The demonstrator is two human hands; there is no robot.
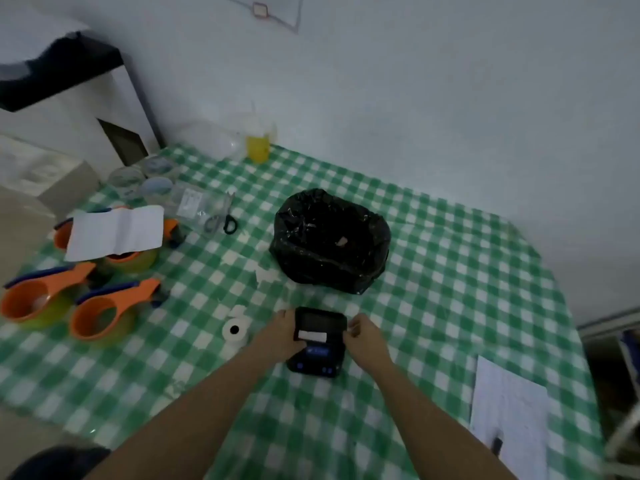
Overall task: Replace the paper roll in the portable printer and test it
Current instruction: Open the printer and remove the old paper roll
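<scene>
A small black portable printer (317,342) is seen lying on a green-and-white checked tablecloth (450,289), near the front middle of the table, with its lid raised and a white strip of paper visible in the open compartment. The printer is held from both sides: the left hand (282,336) is pressed against its left edge, fingers curled around the body, and the right hand (363,336) is set at its right edge, fingertips pinched together close to the lid's corner; whether anything is pinched there cannot be told. A white paper roll (235,330) stands on end just to the left of the left hand, untouched. The step in hand is judged to be the opening or emptying of the paper compartment; whether the paper inside is old or new cannot be told. The next move would probably call for the printer to be steadied with one hand while paper is lifted out or seated. Beyond the printer a bin lined with a black bag (330,240) is placed, open for waste. To the left, well apart, orange tape dispensers (86,306), a folded white sheet (116,232) and scissors (221,216) are laid. Printed papers (509,414) lie at the right edge. Nothing is seen blocking the reach to the roll.
</scene>
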